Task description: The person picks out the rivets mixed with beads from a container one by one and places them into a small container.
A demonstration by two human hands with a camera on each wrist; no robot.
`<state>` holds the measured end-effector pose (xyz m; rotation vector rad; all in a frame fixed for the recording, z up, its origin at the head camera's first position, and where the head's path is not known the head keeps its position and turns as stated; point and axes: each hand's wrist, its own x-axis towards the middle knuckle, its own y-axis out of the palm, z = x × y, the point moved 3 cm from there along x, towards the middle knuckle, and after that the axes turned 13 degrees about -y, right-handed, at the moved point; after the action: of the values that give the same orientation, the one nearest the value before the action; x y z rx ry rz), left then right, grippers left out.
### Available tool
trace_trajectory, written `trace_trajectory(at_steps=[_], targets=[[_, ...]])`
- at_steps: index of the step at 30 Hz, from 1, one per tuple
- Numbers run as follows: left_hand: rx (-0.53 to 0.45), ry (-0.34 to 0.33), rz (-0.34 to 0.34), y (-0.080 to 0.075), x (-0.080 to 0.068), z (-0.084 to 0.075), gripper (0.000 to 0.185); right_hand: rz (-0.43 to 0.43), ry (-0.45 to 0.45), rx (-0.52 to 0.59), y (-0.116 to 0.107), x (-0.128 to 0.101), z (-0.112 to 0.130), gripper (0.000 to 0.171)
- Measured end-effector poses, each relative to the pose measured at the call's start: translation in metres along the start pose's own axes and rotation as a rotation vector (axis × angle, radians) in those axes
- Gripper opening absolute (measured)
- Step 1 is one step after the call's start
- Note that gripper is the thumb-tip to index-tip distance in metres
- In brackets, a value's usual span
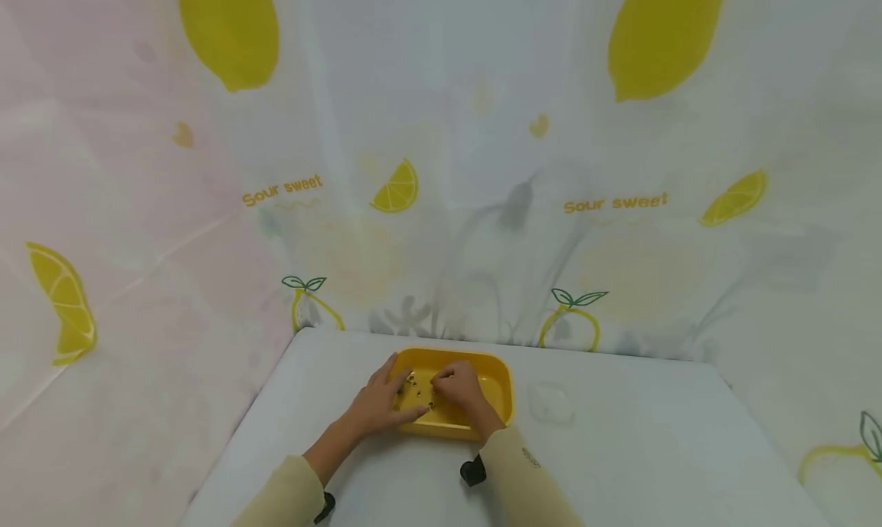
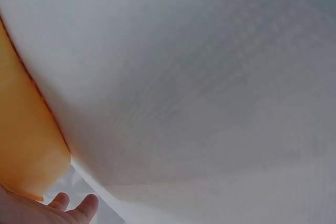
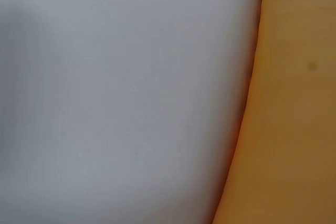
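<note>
A yellow plastic tray point(image 1: 498, 393) stands on the white table, with several small dark bits point(image 1: 419, 394) scattered over the left part of its floor. My left hand point(image 1: 375, 406) lies across the tray's left side, fingers and thumb spread around the bits. Reaching over the front rim, my right hand point(image 1: 460, 385) is inside the tray with fingers curled and fingertips beside the bits; I cannot tell whether it pinches one. The left wrist view catches fingertips point(image 2: 86, 208) beside the tray's outer wall point(image 2: 29, 135). Only tray wall point(image 3: 294, 129) and tabletop show in the right wrist view.
To the right of the tray, a clear, see-through flat piece point(image 1: 550, 402) lies on the white table point(image 1: 641, 435). A lemon-print curtain point(image 1: 441, 243) hangs behind the table's back edge and along the sides. Dark wrist-worn devices point(image 1: 473, 471) show below the sleeves.
</note>
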<state>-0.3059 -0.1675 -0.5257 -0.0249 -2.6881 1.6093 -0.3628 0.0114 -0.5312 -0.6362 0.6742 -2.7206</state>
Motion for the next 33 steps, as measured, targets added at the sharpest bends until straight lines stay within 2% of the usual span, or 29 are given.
trace_trajectory(at_steps=[5, 10, 20, 26, 30, 33], targets=[[-0.013, 0.001, 0.014, 0.009, -0.003, 0.005, 0.086, -0.002, 0.065, 0.062, 0.003, -0.009, -0.007, 0.01], [-0.009, 0.032, 0.02, 0.012, -0.002, 0.003, 0.086, -0.01, 0.118, 0.142, 0.001, -0.012, -0.009, 0.012], [-0.007, 0.023, -0.003, 0.003, 0.001, 0.004, 0.087, 0.026, 0.046, 0.191, -0.013, -0.002, 0.013, 0.017], [-0.008, 0.016, -0.014, 0.003, 0.003, 0.006, 0.086, 0.072, -0.05, 0.236, -0.032, 0.0, 0.028, 0.017], [-0.003, 0.01, -0.005, 0.002, 0.003, 0.005, 0.086, 0.084, -0.047, 0.207, -0.048, -0.002, 0.032, 0.019], [-0.005, 0.006, -0.002, 0.0, 0.003, 0.003, 0.086, 0.076, -0.03, 0.146, -0.061, -0.002, 0.033, 0.019]])
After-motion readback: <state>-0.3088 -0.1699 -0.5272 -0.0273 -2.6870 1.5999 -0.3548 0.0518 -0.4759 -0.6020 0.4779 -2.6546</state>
